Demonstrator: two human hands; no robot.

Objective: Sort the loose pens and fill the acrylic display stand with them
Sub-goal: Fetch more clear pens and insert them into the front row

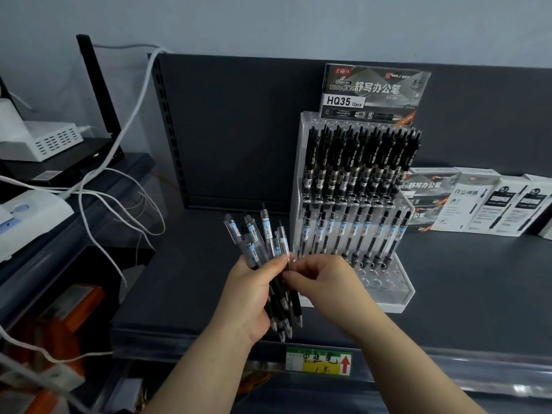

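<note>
- Pen bundle (263, 237) is held in front of and left of the acrylic display stand (400, 297), fanned loosely. Its tips point down past the shelf (194, 279) front edge, so if the grip slackens, pens likely drop off the shelf toward the price label (318, 360) below the stand.
- Pulling the single pen (283, 246) out of the fan could drag its neighbours out too, since the barrels lie crossed and touching.
- Right hand (322, 279) sits just in front of the stand's left front corner. A quick swing toward the empty holes (379, 279) could knock the clear pens (355, 231) in the tier above them and tip them.
- Sorting risk: the black pens (361, 156) fill the stand's rear tiers and the clear ones stand lower. The bundle looks mixed dark and clear, so a pen could land in the wrong tier.
- The header card (373, 94) leans at the stand's back, so a hard push on the stand might topple it.
- Left hand (254, 291), left-front of the stand: palm turned inward, fingers and thumb curled round the middle of the bundle, forearm coming up from below.
- Right hand: wrist bent left, away from the stand, with thumb and fingertips narrowed to a pinch on the single pen at the bundle's right edge. The exact contact is partly hidden.
</note>
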